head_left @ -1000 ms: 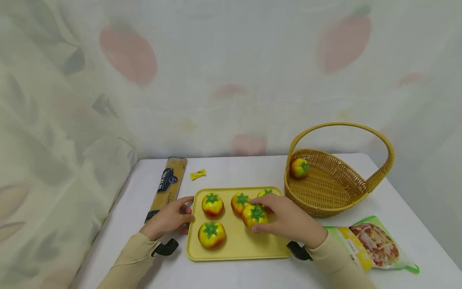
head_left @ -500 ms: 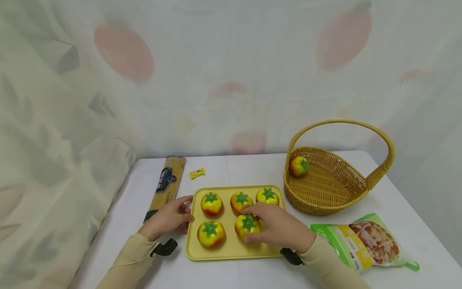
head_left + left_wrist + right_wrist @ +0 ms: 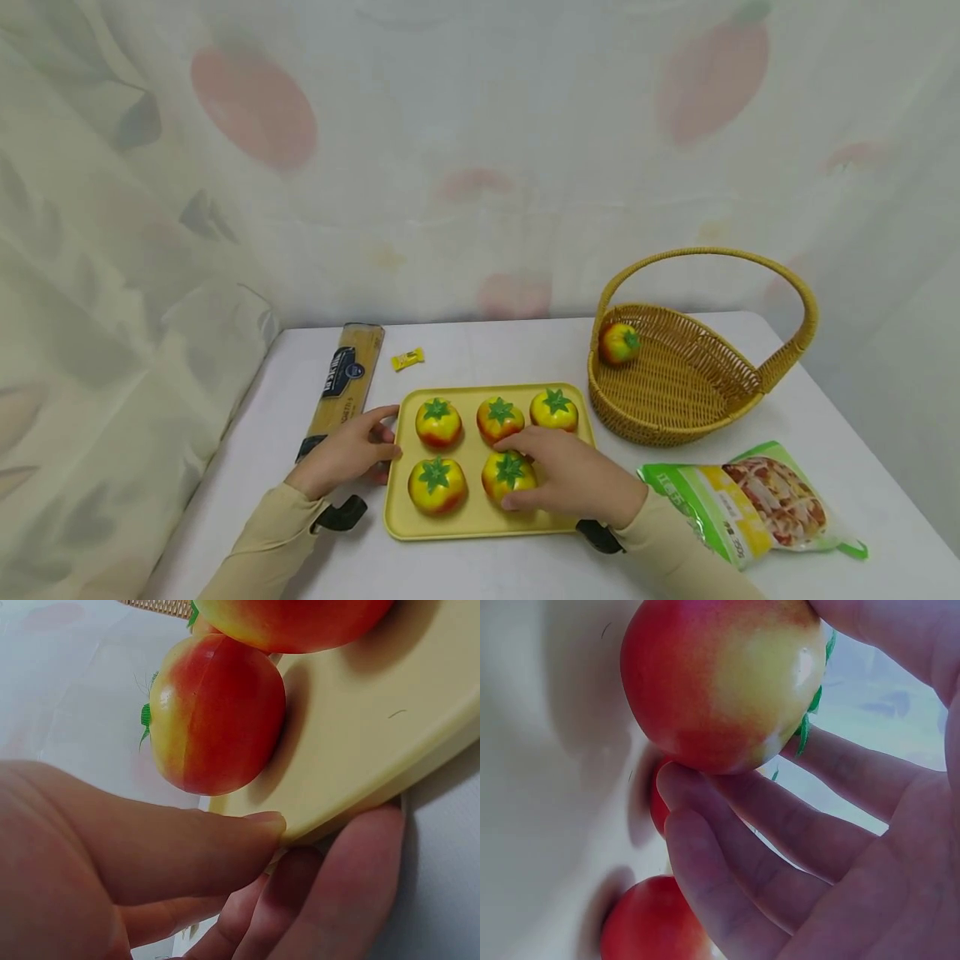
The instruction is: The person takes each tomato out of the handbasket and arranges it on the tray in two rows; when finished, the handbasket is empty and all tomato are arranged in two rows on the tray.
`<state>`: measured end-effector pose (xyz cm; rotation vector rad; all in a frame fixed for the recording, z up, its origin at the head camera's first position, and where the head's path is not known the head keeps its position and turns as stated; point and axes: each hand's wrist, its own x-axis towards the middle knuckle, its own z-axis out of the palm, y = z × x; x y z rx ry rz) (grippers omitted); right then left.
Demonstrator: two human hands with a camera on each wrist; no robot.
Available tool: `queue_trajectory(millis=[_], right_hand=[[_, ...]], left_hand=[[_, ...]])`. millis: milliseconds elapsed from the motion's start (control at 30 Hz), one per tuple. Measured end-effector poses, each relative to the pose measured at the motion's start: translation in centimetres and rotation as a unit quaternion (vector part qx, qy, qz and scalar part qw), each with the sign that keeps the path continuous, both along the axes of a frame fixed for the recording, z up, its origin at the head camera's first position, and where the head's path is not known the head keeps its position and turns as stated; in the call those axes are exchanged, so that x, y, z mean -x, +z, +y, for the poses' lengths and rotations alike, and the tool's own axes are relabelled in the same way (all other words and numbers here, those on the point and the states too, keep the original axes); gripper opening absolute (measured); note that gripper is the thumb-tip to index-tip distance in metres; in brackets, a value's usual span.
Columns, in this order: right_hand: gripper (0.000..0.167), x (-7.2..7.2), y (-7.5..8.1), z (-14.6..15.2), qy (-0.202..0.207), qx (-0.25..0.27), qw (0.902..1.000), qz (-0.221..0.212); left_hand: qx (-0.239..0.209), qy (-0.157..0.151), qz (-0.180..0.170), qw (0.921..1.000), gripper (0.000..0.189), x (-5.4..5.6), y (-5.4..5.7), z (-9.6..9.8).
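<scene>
My right hand [image 3: 573,475] grips a red-and-yellow tomato [image 3: 504,482] with a green star-shaped leaf top, at the front right of the yellow tray [image 3: 491,522]. In the right wrist view the thumb and fingers lie on opposite sides of this tomato [image 3: 720,682]. Several like tomatoes stand on the tray: one at back left [image 3: 438,427], one at front left [image 3: 438,490], and two behind my right hand. At the tray's left edge my left hand [image 3: 345,458] pinches the rim. The left wrist view shows its thumb on the rim [image 3: 330,825] and fingers under the edge.
A wicker basket [image 3: 667,433] with a tall handle stands at back right, one tomato [image 3: 619,343] inside. A green food bag [image 3: 750,500] lies at right. Left of the tray are a spaghetti pack [image 3: 348,375] and a small yellow packet [image 3: 407,359].
My right hand has moved left with the tomato, to the front middle-right of the tray, leaving the back-right tomato uncovered. The left hand keeps its place at the rim.
</scene>
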<state>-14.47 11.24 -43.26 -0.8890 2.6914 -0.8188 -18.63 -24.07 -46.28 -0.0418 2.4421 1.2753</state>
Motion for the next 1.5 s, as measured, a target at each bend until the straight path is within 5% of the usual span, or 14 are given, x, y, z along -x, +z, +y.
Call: queue_trajectory(millis=[1133,1500], right_hand=[[0.064,0.12,-0.48,-0.36,0.013,-0.029,0.9995,0.000],[0.065,0.01,0.31,0.25,0.018,0.002,0.9997,-0.017]], left_hand=[[0.001,-0.001,-0.004,1.0000,0.073,0.06,0.23,0.01],[-0.002,-0.005,-0.004,1.0000,0.073,0.11,0.02,-0.07]])
